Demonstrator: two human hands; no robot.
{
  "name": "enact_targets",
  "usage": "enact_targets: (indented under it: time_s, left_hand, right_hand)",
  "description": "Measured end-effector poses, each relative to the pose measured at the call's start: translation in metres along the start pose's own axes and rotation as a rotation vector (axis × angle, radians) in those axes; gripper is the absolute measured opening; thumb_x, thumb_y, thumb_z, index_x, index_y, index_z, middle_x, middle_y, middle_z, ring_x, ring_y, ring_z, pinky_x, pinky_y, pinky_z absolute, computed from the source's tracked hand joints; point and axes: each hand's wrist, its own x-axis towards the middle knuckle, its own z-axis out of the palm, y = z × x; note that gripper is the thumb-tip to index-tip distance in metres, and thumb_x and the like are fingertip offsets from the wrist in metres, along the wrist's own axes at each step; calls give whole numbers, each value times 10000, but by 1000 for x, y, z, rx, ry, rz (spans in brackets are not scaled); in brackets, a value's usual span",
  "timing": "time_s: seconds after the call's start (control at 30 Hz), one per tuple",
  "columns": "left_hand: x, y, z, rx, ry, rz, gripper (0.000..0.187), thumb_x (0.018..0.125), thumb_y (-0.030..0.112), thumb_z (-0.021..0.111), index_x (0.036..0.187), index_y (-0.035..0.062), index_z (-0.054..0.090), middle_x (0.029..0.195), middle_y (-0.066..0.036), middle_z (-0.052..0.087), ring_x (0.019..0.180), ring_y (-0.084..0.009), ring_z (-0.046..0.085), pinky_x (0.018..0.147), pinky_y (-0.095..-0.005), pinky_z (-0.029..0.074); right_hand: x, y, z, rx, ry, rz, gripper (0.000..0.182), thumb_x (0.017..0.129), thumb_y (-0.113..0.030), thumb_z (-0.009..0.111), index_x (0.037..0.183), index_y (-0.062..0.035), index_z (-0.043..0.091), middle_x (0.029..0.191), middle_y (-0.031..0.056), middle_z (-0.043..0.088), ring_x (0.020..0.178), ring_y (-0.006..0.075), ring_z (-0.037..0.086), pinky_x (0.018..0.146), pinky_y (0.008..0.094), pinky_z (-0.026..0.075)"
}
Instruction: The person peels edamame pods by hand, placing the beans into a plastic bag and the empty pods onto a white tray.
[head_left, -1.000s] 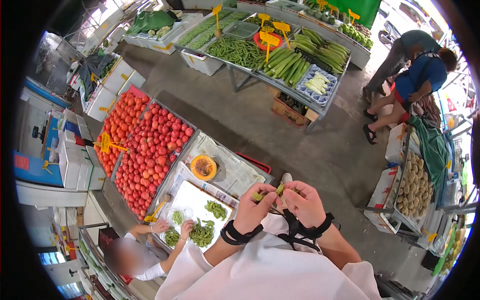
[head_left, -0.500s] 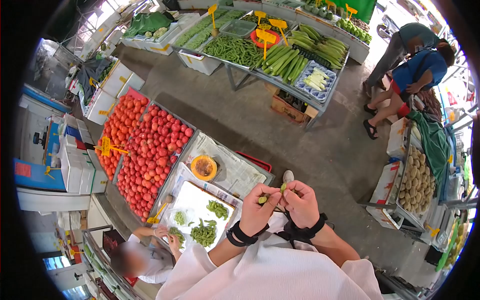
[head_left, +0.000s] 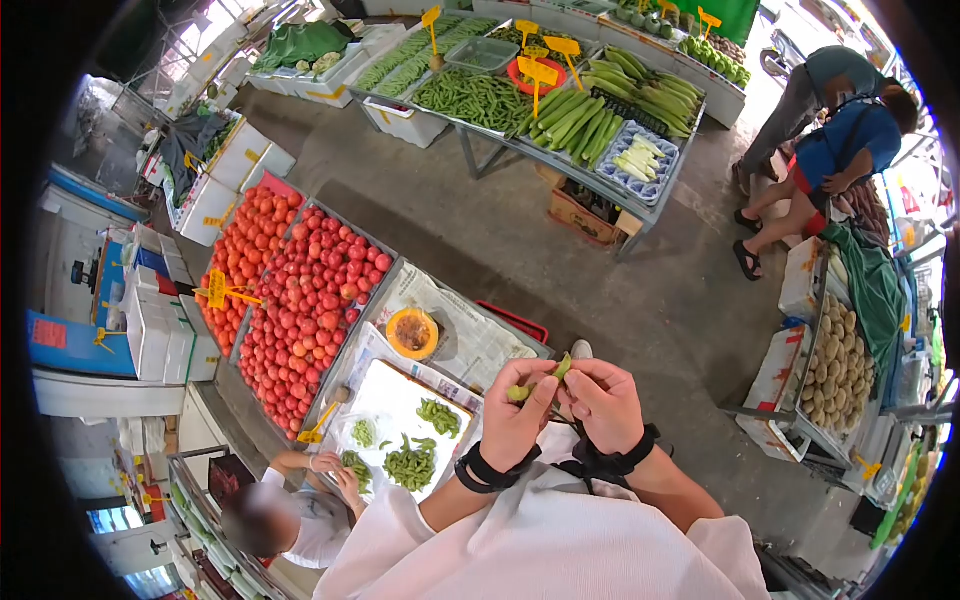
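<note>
Pinching a slim green pod (head_left: 563,366) between the fingertips of left hand (head_left: 512,420) and right hand (head_left: 608,408), raised in front of the body, to the right of the white tray (head_left: 456,397). Fingers curled in on both sides, thumbs close together. Holding a second green piece (head_left: 518,393) too, at the curled fingers of the left hand. Judged mid-handling of one pod, with fine two-handed work at the tips. Calling for a light, steady pinch, with enough give to keep from crushing the pod or dropping the second piece. Unable to tell whether split or whole.

On the white tray, sorted into separate heaps: pods (head_left: 410,466), plus small pale-green beans (head_left: 363,432) in clear plastic. At the tray's near-left side, reaching to a heap: a co-worker's hand (head_left: 345,482). Beyond the tray, on the same desk (head_left: 543,351): cut pumpkin (head_left: 412,333) on newspaper (head_left: 490,347). Farther left of the tray: red fruit (head_left: 310,300).

Printed on newspaper, too small to read. Marked on yellow price tag (head_left: 217,288), beyond the tray's left side, likewise illegible. No brand readable.
</note>
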Motion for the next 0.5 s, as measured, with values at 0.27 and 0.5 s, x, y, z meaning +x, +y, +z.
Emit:
enact_targets:
  time_s: [0.27, 0.5]
  left_hand:
    - [2, -17, -4, 98, 30, 69, 65, 913, 47, 583, 977, 45, 575, 685, 21, 566, 524, -4, 430, 445, -170, 322]
    - [1, -14, 6, 17, -13, -35, 30, 930, 35, 514, 931, 60, 496, 631, -25, 545, 422, -10, 356, 357, -170, 265]
  right_hand:
    - [4, -1, -12, 7, -45, 90, 81, 895, -28, 562, 948, 7, 612, 776, 64, 606, 617, 78, 499, 509, 189, 343]
    - [9, 4, -22, 157, -180, 53, 34, 894, -21, 549, 877, -48, 560, 793, 23, 563, 661, 111, 512, 577, 236, 397]
